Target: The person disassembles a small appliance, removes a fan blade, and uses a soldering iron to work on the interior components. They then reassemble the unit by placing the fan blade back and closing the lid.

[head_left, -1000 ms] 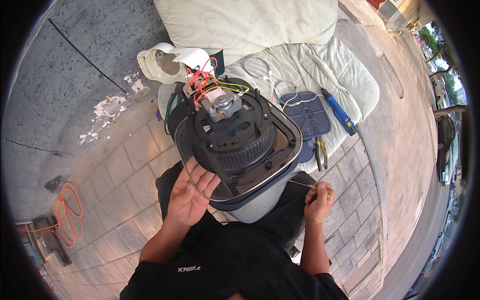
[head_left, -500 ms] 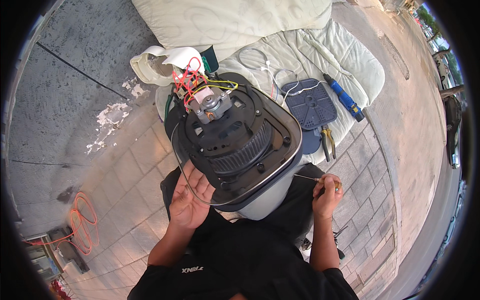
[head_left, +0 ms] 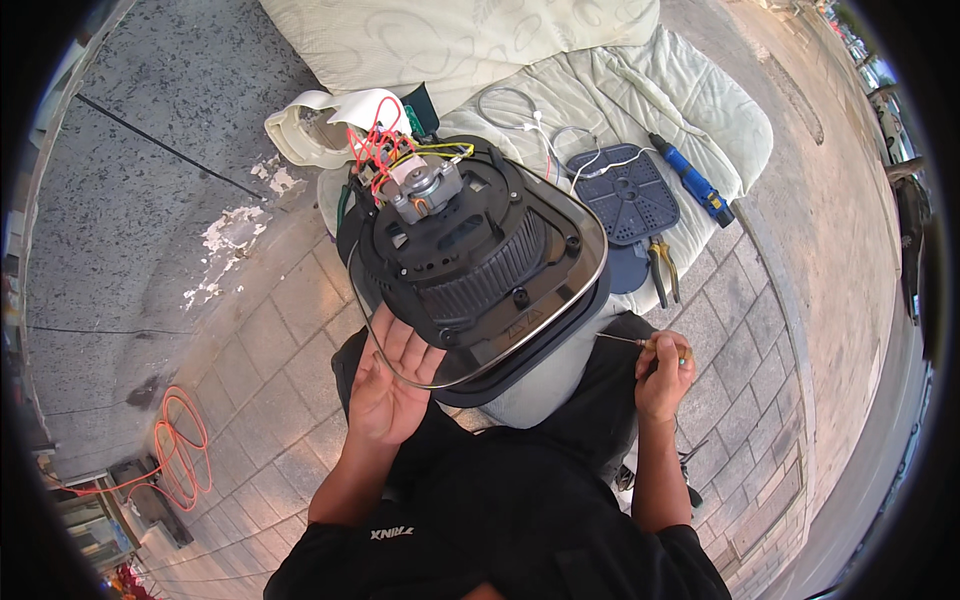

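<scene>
Opened appliance body (head_left: 500,290), motor (head_left: 425,190) side facing up, sits between the hands, in front of the torso and above the lap. Left hand (head_left: 392,395) is uncurled, palm up, fingers at the near-left edge; the thin metal rim (head_left: 362,305) crosses in front of them. Can't tell if they bear weight. Right hand (head_left: 664,378) is closed round the handle of a thin-shafted screwdriver (head_left: 620,338), its tip near the gray lower shell (head_left: 545,388); contact unclear.

To do this well, I'd steady the body with the left palm, avoid bending the rim, seat the tip squarely before turning, and keep it off the red wires (head_left: 375,135) and yellow wires (head_left: 450,150). Pliers (head_left: 662,272) lie on the right, within easy reach.
</scene>
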